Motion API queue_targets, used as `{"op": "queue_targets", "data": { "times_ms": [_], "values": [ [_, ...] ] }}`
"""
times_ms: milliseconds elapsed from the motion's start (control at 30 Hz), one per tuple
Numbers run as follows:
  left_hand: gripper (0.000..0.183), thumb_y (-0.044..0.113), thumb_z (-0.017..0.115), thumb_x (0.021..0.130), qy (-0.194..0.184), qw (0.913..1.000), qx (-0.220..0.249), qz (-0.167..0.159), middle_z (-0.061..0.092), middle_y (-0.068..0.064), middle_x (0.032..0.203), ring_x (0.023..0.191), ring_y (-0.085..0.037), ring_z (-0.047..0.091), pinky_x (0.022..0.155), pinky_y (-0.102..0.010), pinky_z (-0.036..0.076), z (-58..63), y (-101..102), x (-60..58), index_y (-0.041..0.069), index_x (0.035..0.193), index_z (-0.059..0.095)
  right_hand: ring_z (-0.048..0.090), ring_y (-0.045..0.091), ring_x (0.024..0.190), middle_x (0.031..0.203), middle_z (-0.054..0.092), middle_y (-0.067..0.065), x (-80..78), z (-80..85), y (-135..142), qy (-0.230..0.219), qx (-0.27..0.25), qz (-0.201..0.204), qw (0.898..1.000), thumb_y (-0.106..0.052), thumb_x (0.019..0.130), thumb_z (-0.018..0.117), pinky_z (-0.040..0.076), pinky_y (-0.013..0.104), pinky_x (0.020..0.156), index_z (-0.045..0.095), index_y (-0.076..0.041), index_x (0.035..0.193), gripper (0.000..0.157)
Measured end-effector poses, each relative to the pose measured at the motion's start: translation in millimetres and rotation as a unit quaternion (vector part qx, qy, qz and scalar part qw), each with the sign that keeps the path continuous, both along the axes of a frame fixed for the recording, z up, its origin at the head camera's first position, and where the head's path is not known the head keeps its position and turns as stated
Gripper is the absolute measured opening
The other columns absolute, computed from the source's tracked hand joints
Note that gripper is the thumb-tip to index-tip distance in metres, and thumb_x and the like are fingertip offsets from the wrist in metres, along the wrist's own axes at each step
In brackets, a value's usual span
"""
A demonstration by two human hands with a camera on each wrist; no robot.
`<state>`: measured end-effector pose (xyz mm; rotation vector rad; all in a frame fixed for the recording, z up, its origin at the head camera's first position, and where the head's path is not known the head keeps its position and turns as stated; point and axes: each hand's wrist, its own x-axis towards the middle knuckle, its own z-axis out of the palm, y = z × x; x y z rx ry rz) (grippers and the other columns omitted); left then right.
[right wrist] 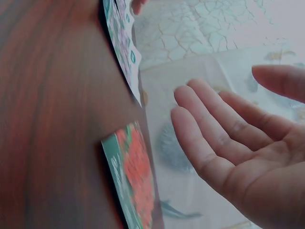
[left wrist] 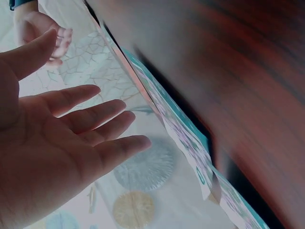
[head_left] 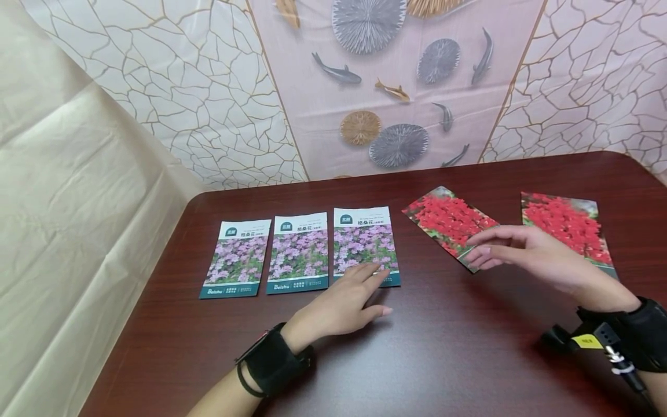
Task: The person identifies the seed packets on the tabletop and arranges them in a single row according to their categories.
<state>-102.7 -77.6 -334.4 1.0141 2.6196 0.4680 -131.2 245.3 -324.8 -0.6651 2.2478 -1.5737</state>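
Observation:
Three flower seed packets with purple blossoms stand in a row on the table: a left one (head_left: pixel 235 258), a middle one (head_left: pixel 299 252) and a right one (head_left: pixel 365 237). Over the lower edge of the right one reaches my left hand (head_left: pixel 341 304), fingers spread and relaxed; the left wrist view shows its palm bare. A red-flowered packet (head_left: pixel 448 220) lies tilted to the right of the row. Above its lower corner is my right hand (head_left: pixel 526 258), fingers loosely bent, holding nothing. Another red-flowered packet (head_left: pixel 568 229), partly hidden behind this hand, lies farther right.
The dark red wooden table (head_left: pixel 417 359) has rounded back corners. Behind it hangs a patterned cloth (head_left: pixel 365 92) with fish and round motifs. A beige cloth (head_left: pixel 68 231) drapes along the left side. Both wrists wear black straps, the right one with a cable (head_left: pixel 633 379).

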Motion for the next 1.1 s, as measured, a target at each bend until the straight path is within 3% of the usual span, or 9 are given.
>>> {"op": "queue_targets", "data": {
  "times_ms": [167, 267, 367, 600, 733, 867, 967, 1033, 1100],
  "values": [
    [0.059, 0.038, 0.048, 0.094, 0.011, 0.9993, -0.013, -0.034, 0.026, -0.013, 0.147, 0.135, -0.024, 0.020, 0.110, -0.038, 0.015, 2.9, 14.3, -0.2, 0.006, 0.141, 0.032, 0.066, 0.015, 0.083, 0.095, 0.068, 0.005, -2.3, 2.4, 8.4, 0.051, 0.071, -0.079, 0.993, -0.009, 0.094, 0.051, 0.047, 0.023, 0.058, 0.059, -0.002, 0.113, 0.021],
    [0.059, 0.040, 0.047, 0.094, 0.016, 0.9978, -0.034, -0.054, 0.027, -0.012, 0.147, 0.135, -0.021, 0.020, 0.110, -0.036, 0.014, 5.3, 22.8, -1.0, 0.006, 0.141, 0.033, 0.065, 0.013, 0.082, 0.095, 0.068, 0.002, -5.3, 2.6, 13.3, 0.068, 0.104, -0.102, 0.987, -0.010, 0.093, 0.052, 0.050, 0.020, 0.067, 0.057, 0.003, 0.114, 0.025],
    [0.060, 0.041, 0.046, 0.094, 0.019, 0.9962, -0.050, -0.068, 0.027, -0.011, 0.147, 0.135, -0.020, 0.021, 0.110, -0.034, 0.014, 7.0, 30.7, -2.2, 0.007, 0.141, 0.033, 0.064, 0.008, 0.079, 0.094, 0.068, 0.002, -8.0, 3.3, 18.8, 0.087, 0.160, -0.126, 0.975, -0.015, 0.093, 0.055, 0.048, 0.018, 0.064, 0.058, 0.000, 0.114, 0.026],
    [0.059, 0.043, 0.044, 0.094, 0.010, 0.9924, -0.086, -0.087, 0.030, -0.008, 0.146, 0.135, -0.018, 0.022, 0.109, -0.033, 0.016, 7.1, 47.5, -4.8, 0.009, 0.141, 0.034, 0.046, 0.000, 0.071, 0.093, 0.064, 0.010, -14.5, -4.8, 27.6, 0.194, 0.259, -0.166, 0.932, -0.018, 0.087, 0.063, 0.037, 0.020, 0.056, 0.065, -0.003, 0.105, 0.023],
    [0.060, 0.044, 0.044, 0.094, -0.002, 0.9921, -0.085, -0.092, 0.029, -0.007, 0.146, 0.135, -0.017, 0.022, 0.109, -0.031, 0.016, 7.8, 56.5, -7.1, 0.010, 0.141, 0.033, 0.047, -0.002, 0.071, 0.092, 0.064, 0.010, -18.6, -8.7, 31.9, 0.197, 0.271, -0.161, 0.928, -0.017, 0.087, 0.063, 0.040, 0.022, 0.057, 0.064, -0.001, 0.105, 0.025],
    [0.061, 0.044, 0.046, 0.094, -0.063, 0.9947, -0.021, -0.079, 0.031, -0.005, 0.145, 0.133, -0.012, 0.024, 0.108, -0.025, 0.018, 7.2, 64.0, -13.7, 0.009, 0.142, 0.032, 0.048, -0.003, 0.072, 0.097, 0.063, 0.016, -22.5, -11.2, 38.5, 0.166, 0.267, -0.159, 0.936, -0.018, 0.089, 0.061, 0.042, 0.023, 0.057, 0.061, 0.002, 0.109, 0.029],
    [0.060, 0.041, 0.048, 0.093, -0.135, 0.9887, 0.057, -0.032, 0.036, -0.004, 0.143, 0.130, -0.009, 0.030, 0.104, -0.022, 0.024, 4.6, 67.4, -20.7, 0.010, 0.142, 0.032, 0.048, -0.002, 0.073, 0.104, 0.059, 0.020, -25.7, -14.1, 44.1, 0.132, 0.262, -0.168, 0.941, -0.022, 0.091, 0.058, 0.043, 0.023, 0.057, 0.058, 0.003, 0.114, 0.035],
    [0.058, 0.038, 0.051, 0.093, -0.189, 0.9751, 0.114, 0.018, 0.041, -0.004, 0.139, 0.126, -0.009, 0.037, 0.101, -0.022, 0.030, 1.9, 68.9, -25.0, 0.010, 0.141, 0.034, 0.047, -0.002, 0.076, 0.110, 0.056, 0.023, -27.7, -16.2, 48.9, 0.107, 0.252, -0.175, 0.946, -0.025, 0.092, 0.056, 0.043, 0.024, 0.058, 0.055, 0.004, 0.117, 0.038],
    [0.055, 0.034, 0.054, 0.092, -0.259, 0.9457, 0.183, 0.073, 0.046, -0.005, 0.135, 0.121, -0.009, 0.043, 0.097, -0.022, 0.035, -1.0, 69.8, -29.1, 0.009, 0.139, 0.037, 0.047, -0.004, 0.077, 0.113, 0.054, 0.023, -28.7, -17.8, 53.6, 0.079, 0.244, -0.180, 0.950, -0.027, 0.093, 0.054, 0.043, 0.024, 0.058, 0.052, 0.004, 0.121, 0.041]
  ]
}}
